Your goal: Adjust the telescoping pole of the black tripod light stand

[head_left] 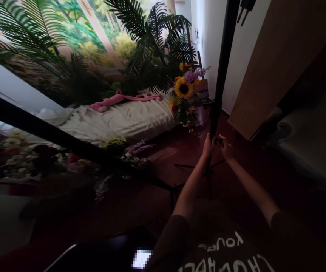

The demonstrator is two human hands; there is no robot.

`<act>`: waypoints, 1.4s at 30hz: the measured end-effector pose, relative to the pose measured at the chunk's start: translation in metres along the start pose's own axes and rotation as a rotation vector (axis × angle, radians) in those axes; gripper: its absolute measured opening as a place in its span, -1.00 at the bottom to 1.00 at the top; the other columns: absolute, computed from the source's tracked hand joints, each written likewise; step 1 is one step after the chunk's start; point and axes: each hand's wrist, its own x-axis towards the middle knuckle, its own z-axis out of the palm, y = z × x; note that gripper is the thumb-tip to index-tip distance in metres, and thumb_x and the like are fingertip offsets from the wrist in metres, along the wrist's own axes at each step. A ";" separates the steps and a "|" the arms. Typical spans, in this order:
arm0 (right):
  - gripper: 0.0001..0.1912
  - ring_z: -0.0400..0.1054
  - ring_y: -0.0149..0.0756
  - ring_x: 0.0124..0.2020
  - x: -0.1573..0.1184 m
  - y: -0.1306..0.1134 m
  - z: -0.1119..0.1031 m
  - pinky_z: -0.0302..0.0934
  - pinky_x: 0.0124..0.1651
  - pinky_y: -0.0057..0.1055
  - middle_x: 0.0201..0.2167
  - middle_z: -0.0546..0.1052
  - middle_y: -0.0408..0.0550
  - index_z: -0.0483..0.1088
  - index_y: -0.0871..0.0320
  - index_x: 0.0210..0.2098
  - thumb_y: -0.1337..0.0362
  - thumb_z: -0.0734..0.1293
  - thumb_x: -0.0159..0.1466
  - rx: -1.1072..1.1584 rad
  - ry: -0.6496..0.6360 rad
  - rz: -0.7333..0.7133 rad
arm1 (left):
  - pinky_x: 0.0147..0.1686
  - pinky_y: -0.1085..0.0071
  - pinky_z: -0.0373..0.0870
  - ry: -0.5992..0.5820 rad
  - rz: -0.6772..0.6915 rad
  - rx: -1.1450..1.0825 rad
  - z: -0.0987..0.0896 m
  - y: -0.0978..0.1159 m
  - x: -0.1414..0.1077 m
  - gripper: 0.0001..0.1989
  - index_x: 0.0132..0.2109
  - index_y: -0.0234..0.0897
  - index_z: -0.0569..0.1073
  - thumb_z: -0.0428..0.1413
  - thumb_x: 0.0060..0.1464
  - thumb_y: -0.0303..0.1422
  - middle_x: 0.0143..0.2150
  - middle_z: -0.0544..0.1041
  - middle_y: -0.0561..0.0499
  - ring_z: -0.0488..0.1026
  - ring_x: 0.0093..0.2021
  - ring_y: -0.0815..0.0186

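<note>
A tall black light stand [221, 68] rises in front of me, its thin legs spread on the dark red floor. My left hand [207, 146] is closed round the lower part of its pole. On the pole's right side is a small black clamp knob [218, 141], with the fingers of my right hand [227, 150] closed at it. Dim light hides the exact finger placement. A black plug [247, 6] with two prongs hangs beside the top of the pole.
A second black stand [66, 142] slants across the left. Behind are a cream-draped bed [129, 122] with a pink plush toy [108, 102], sunflowers [183, 88] and palm fronds [154, 41]. A brown panel [260, 71] leans at right. Flowers [136, 155] stand low at left.
</note>
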 end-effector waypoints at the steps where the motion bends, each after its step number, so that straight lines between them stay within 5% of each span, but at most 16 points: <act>1: -0.50 0.52 -0.22 -0.33 0.000 -0.001 0.000 0.28 -0.27 -0.42 -0.30 0.64 -0.01 0.26 0.10 0.30 0.20 0.16 0.39 0.006 -0.007 0.014 | -0.22 0.44 0.37 -0.002 -0.002 -0.007 0.000 0.001 0.000 -0.76 0.04 -0.25 0.32 -0.01 0.29 -0.26 -0.18 0.53 -0.07 0.50 -0.25 0.33; 23: -0.64 0.54 -0.14 -0.19 0.023 -0.009 -0.047 0.32 -0.15 -0.33 -0.32 0.64 -0.12 0.49 -0.06 0.01 0.10 0.36 0.22 -0.051 -0.177 0.044 | -0.20 0.43 0.36 -0.004 0.005 0.016 0.001 -0.009 0.002 -0.74 0.04 -0.26 0.30 0.00 0.28 -0.25 -0.17 0.52 -0.08 0.48 -0.22 0.32; 42: -0.63 0.54 -0.07 -0.10 0.027 -0.020 -0.050 0.30 -0.06 -0.30 -0.16 0.64 0.10 0.57 0.06 -0.05 0.16 0.18 0.35 -0.283 -0.248 -0.019 | -0.21 0.44 0.37 0.004 0.017 0.016 0.001 -0.010 0.002 -0.75 0.02 -0.25 0.32 0.01 0.28 -0.23 -0.20 0.52 -0.06 0.47 -0.27 0.35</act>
